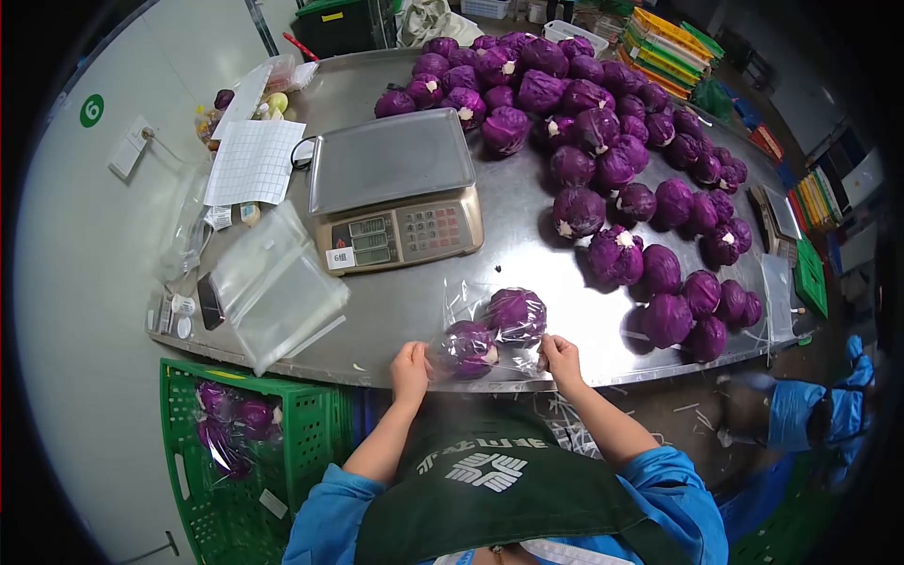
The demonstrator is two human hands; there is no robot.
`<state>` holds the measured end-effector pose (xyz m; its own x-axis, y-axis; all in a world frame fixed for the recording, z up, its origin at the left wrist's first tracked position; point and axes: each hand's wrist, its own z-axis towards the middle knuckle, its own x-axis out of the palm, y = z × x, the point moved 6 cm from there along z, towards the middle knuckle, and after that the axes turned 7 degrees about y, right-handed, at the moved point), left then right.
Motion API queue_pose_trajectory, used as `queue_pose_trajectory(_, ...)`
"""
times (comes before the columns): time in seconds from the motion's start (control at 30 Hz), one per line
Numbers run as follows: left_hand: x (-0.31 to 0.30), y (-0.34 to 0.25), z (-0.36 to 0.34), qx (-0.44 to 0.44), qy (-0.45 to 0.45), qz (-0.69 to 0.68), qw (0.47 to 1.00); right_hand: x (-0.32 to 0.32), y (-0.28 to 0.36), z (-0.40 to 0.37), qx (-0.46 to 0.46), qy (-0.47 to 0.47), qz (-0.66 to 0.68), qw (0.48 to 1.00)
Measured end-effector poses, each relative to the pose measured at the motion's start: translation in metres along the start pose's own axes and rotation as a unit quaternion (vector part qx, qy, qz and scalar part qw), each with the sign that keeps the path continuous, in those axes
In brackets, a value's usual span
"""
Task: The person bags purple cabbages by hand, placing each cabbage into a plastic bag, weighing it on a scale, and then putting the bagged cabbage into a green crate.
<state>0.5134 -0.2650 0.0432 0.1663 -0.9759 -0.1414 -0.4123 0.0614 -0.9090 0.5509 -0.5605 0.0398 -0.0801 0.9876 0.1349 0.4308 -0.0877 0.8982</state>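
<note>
A clear plastic bag [471, 303] lies at the near edge of the steel table [414, 311], with two purple cabbages inside: one [468, 347] nearer me, one [516, 314] behind it. My left hand [411, 369] grips the bag's near left corner. My right hand [562, 360] pinches the bag's near right edge. Both hands rest at the table's front edge, either side of the bagged cabbages.
A weighing scale [395, 188] stands behind the bag. Several loose purple cabbages [612, 141] cover the table's right and far side. Empty clear bags [278, 278] lie left. A green crate [240, 452] with bagged cabbages sits lower left. Another person's blue sleeve [800, 410] shows at right.
</note>
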Motion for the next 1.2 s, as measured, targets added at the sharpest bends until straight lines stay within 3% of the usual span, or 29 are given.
queue_pose_trajectory(0.07,-0.005,-0.013,-0.001,0.118,-0.063,0.112,0.985,0.001,0.009,0.001,-0.01,0.0,0.004,1.0)
queue_pose_trajectory(0.2,-0.008,-0.013,-0.006,0.145,-0.119,0.117,0.975,0.002,0.036,-0.001,-0.058,0.019,0.017,0.998)
queue_pose_trajectory(0.27,-0.009,-0.002,-0.007,0.075,-0.109,-0.053,0.99,0.003,0.048,-0.001,-0.085,0.046,0.03,0.995)
queue_pose_trajectory(0.3,-0.007,-0.003,-0.009,0.072,-0.111,-0.052,0.99,0.004,0.053,-0.001,-0.082,0.048,0.031,0.995)
queue_pose_trajectory(0.37,-0.005,-0.009,-0.017,0.136,-0.121,-0.14,0.973,0.016,0.064,-0.002,-0.105,0.087,-0.005,0.991)
queue_pose_trajectory(0.43,-0.007,-0.009,-0.03,0.163,-0.142,-0.124,0.968,0.021,0.068,-0.009,-0.135,0.083,-0.006,0.987)
queue_pose_trajectory(0.5,-0.007,-0.017,-0.036,0.193,-0.164,-0.112,0.961,0.016,0.083,-0.021,-0.307,-0.005,-0.145,0.94)
queue_pose_trajectory(0.53,-0.004,-0.02,-0.038,0.181,-0.158,-0.116,0.964,0.014,0.083,-0.02,-0.332,-0.035,-0.144,0.931)
queue_pose_trajectory(0.57,-0.003,-0.02,-0.04,0.167,-0.152,-0.119,0.967,0.014,0.081,-0.015,-0.33,-0.033,-0.144,0.932)
queue_pose_trajectory(0.6,-0.003,-0.014,-0.032,0.11,-0.146,-0.101,0.978,0.01,0.074,-0.005,-0.264,-0.064,-0.167,0.948)
queue_pose_trajectory(0.63,-0.003,-0.003,-0.019,0.106,-0.148,-0.103,0.978,0.004,0.066,0.006,-0.197,-0.095,-0.191,0.957)
queue_pose_trajectory(0.7,0.0,0.022,0.012,0.04,-0.151,0.09,0.984,-0.005,0.038,0.032,-0.112,-0.116,-0.212,0.964)
queue_pose_trajectory(0.77,0.004,0.014,0.021,0.031,-0.123,0.161,0.979,-0.017,0.02,0.048,-0.029,-0.088,-0.172,0.981)
queue_pose_trajectory(0.83,0.005,0.01,0.024,0.018,-0.09,0.234,0.968,-0.021,0.036,0.044,0.132,-0.016,-0.054,0.99)
queue_pose_trajectory(0.87,0.001,0.011,0.024,-0.017,-0.058,0.291,0.955,-0.028,0.048,0.046,0.081,-0.027,-0.113,0.99)
queue_pose_trajectory(0.9,0.002,0.007,0.027,-0.049,-0.03,0.344,0.937,-0.042,0.05,0.051,0.006,-0.099,-0.169,0.981)
queue_pose_trajectory(0.93,-0.002,-0.018,0.017,-0.1,-0.041,0.32,0.941,-0.033,0.077,0.05,-0.117,-0.125,-0.254,0.952)
queue_pose_trajectory(0.97,-0.001,-0.052,0.007,0.089,-0.137,0.354,0.921,-0.015,0.105,0.038,-0.232,-0.149,-0.333,0.902)
queue_pose_trajectory(1.0,0.003,-0.081,-0.014,0.274,-0.222,0.376,0.857,0.014,0.125,0.03,-0.285,-0.112,-0.357,0.882)
queue_pose_trajectory(1.03,0.027,-0.108,-0.026,0.324,-0.07,0.392,0.858,0.042,0.138,0.025,-0.336,-0.076,-0.379,0.859)
queue_pose_trajectory(1.07,0.058,-0.126,-0.042,0.363,0.083,0.396,0.84,0.065,0.126,0.029,-0.327,-0.042,-0.481,0.813)
queue_pose_trajectory(1.1,0.083,-0.121,-0.055,0.42,0.073,0.431,0.795,0.08,0.111,0.035,-0.318,-0.005,-0.576,0.753)
queue_pose_trajectory(1.17,0.095,-0.096,-0.04,0.407,0.068,0.524,0.745,0.082,0.109,0.047,-0.35,-0.014,-0.568,0.745)
queue_pose_trajectory(1.2,0.084,-0.088,-0.032,0.353,0.048,0.474,0.805,0.075,0.104,0.055,-0.323,0.021,-0.53,0.784)
